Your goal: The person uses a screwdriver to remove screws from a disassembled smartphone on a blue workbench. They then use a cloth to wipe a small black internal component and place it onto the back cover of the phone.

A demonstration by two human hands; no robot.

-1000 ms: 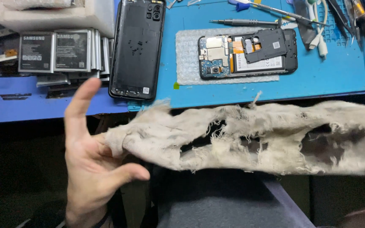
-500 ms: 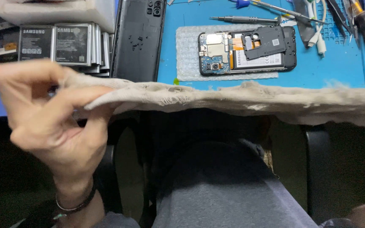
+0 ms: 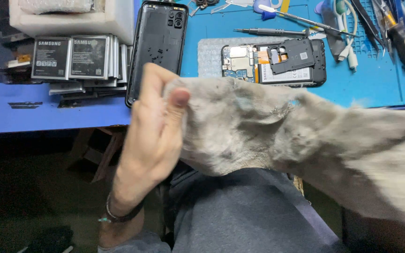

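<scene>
- Presently, left hand (image 3: 153, 126) closed, thumb pinching grey rag (image 3: 268, 126) above the lap.
- Rag stretches rightward before the blue bench (image 3: 71, 117); motion blur there.
- Right hand apparently out of frame.

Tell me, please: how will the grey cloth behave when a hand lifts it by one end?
The grey cloth probably hangs floppy: it sags and folds beside the left hand. It looks light, since fingertips alone hold it. Its rough weave likely grips, not slips.
</scene>
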